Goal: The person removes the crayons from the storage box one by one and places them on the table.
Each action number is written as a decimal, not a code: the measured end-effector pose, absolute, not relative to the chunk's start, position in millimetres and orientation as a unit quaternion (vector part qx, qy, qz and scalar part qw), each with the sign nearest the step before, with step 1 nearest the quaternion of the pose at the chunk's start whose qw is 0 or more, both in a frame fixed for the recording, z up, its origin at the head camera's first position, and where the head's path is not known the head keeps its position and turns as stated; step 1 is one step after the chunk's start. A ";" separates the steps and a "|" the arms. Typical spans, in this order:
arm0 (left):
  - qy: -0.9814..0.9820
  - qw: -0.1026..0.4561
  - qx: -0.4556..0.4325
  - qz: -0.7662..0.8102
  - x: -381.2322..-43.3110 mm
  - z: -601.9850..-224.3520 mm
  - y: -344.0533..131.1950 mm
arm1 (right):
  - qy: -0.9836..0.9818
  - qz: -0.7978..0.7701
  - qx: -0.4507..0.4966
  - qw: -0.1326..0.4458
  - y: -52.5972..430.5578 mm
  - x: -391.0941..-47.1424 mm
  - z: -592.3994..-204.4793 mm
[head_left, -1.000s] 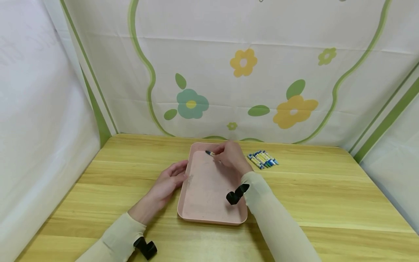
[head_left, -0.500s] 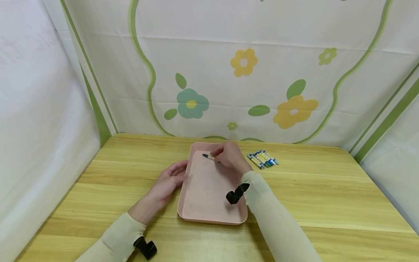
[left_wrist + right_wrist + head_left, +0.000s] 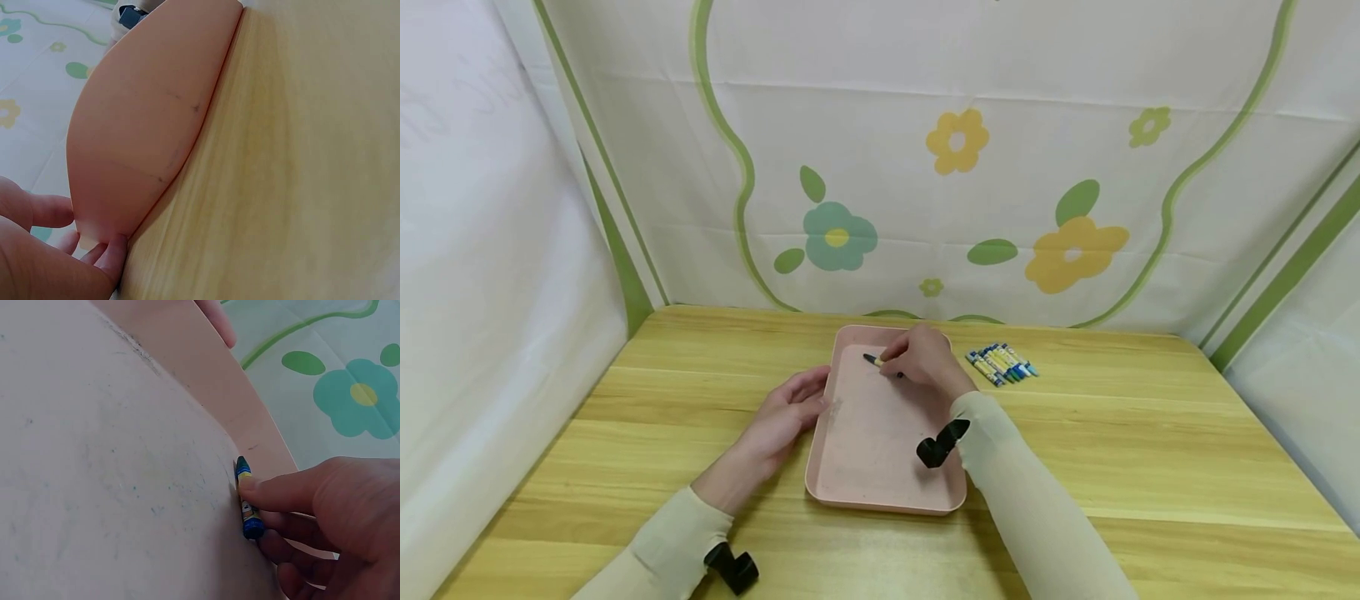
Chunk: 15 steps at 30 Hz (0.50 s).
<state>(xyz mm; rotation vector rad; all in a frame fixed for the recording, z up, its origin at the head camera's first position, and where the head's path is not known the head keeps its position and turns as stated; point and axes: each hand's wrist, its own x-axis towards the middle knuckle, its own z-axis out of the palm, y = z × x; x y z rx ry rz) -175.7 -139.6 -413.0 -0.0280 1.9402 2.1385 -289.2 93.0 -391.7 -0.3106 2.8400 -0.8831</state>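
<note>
A pink tray (image 3: 865, 450) lies on the wooden table before me. My right hand (image 3: 921, 362) is over its far end, pinching a crayon between thumb and fingers. In the right wrist view that crayon (image 3: 247, 511) has a dark green tip and a blue and yellow wrapper, and it lies close against the tray floor near the wall. Along the tray's left side, my left hand (image 3: 786, 417) touches the outer wall with relaxed fingers. The left wrist view shows its fingertips against the wall's outside and under the edge.
Several crayons (image 3: 1002, 364) lie in a row on the table (image 3: 1112, 450), right of the tray's far end. Behind the table hangs a white cloth (image 3: 887, 167) with printed flowers. Dark scuffs and small specks mark the tray floor.
The crayon has shifted slightly left and nearer, down to the tray floor, and its angle has changed a little. My right fingers shifted with it. The left hand stays in place on the tray.
</note>
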 end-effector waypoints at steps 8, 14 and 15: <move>0.669 0.126 -0.009 0.732 -176.0 -413.0 -139.6 | 0.946 -0.296 -0.106 0.081 93.6 -287.5 -390.4; 0.669 0.125 -0.009 0.733 -176.3 -413.7 -139.8 | 0.938 -0.322 -0.097 0.087 93.8 -285.5 -389.6; 0.669 0.125 -0.009 0.733 -176.2 -413.9 -139.9 | 0.936 -0.327 -0.096 0.089 93.9 -285.3 -389.1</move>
